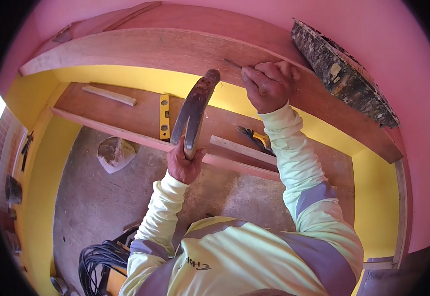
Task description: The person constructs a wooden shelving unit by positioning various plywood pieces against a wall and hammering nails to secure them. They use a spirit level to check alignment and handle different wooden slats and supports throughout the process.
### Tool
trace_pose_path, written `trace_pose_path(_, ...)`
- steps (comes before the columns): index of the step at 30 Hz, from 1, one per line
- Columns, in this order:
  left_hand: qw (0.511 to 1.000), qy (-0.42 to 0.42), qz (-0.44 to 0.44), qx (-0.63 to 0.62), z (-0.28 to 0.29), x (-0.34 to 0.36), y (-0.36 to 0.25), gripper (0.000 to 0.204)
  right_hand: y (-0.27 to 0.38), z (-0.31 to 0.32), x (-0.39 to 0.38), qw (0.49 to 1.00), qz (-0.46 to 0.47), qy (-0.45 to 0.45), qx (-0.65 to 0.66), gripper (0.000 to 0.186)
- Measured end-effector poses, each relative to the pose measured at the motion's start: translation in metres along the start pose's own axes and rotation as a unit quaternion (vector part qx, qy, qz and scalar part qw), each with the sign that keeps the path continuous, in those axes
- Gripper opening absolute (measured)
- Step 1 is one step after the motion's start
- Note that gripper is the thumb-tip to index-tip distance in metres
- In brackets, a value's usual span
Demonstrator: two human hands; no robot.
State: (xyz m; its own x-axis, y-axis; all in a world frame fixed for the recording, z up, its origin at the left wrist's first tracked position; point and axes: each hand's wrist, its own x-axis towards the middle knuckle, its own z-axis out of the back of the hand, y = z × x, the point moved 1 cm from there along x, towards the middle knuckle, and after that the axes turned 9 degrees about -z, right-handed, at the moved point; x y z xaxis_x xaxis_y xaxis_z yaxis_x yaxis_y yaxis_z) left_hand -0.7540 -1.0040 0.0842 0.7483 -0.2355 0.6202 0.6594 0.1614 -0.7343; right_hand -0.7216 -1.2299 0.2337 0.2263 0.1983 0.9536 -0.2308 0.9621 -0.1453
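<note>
My left hand (184,165) is closed around a claw hammer (194,106), seen from above, with its round face pointing away from me and its split claw towards me. The handle is mostly hidden under the head and my fist. Further up and to the right, my right hand (271,86) pinches a thin dark nail (233,63) that sticks out to the left from my fingertips. That hand is up against the reddish wooden board (151,44) along the front of the upper shelf. A gap separates the hammer face from the nail.
A paint-spattered dark trough (343,74) rests on the upper shelf at right. The lower shelf holds a yellow spirit level (164,118), wood strips (109,94) and a yellow-and-black tool (257,138). On the floor are a crumpled bag (116,154) and coiled black cable (101,264).
</note>
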Motion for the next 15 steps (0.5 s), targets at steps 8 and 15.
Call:
trace_pose_path(8,0.988,-0.046,-0.143,0.033,-0.018,0.014,0.025,0.04,-0.004,-0.003,-0.001,1.0,0.005,-0.009,-0.012,0.014)
trace_pose_path(15,0.978,-0.061,-0.165,0.11,-0.032,0.037,0.031,0.039,-0.001,-0.002,0.002,1.0,0.011,-0.007,-0.001,0.011)
